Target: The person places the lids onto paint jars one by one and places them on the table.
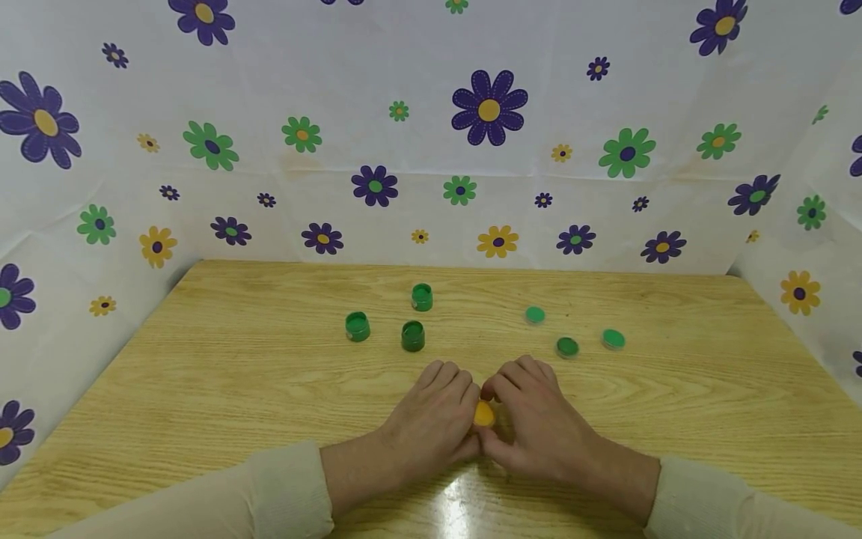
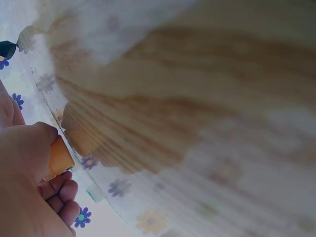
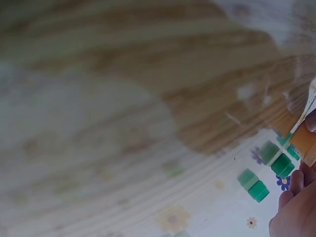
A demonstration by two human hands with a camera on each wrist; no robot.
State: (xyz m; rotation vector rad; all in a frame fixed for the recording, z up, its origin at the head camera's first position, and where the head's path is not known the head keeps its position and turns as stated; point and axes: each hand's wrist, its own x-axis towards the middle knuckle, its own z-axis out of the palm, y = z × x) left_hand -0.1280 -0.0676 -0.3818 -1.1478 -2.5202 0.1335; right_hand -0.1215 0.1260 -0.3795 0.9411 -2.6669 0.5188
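A small orange paint jar (image 1: 483, 413) is held between both hands near the front middle of the table. My left hand (image 1: 434, 412) grips it from the left, and its thumb and fingers close about the orange jar (image 2: 61, 157) in the left wrist view. From the right, my right hand (image 1: 539, 419) pinches the jar's end with curled forefinger and thumb. The right wrist view catches part of the orange jar (image 3: 303, 140) at its edge, with my right hand (image 3: 298, 210) below. Whether the lid has come loose is hidden by the fingers.
Lidless green paint jars stand beyond the left hand: a left one (image 1: 358, 327), a back one (image 1: 422, 297) and a front one (image 1: 413, 336). Three green lids (image 1: 567, 347) lie at the right. A flowered cloth (image 1: 417, 150) hangs behind the wooden table (image 1: 236, 374).
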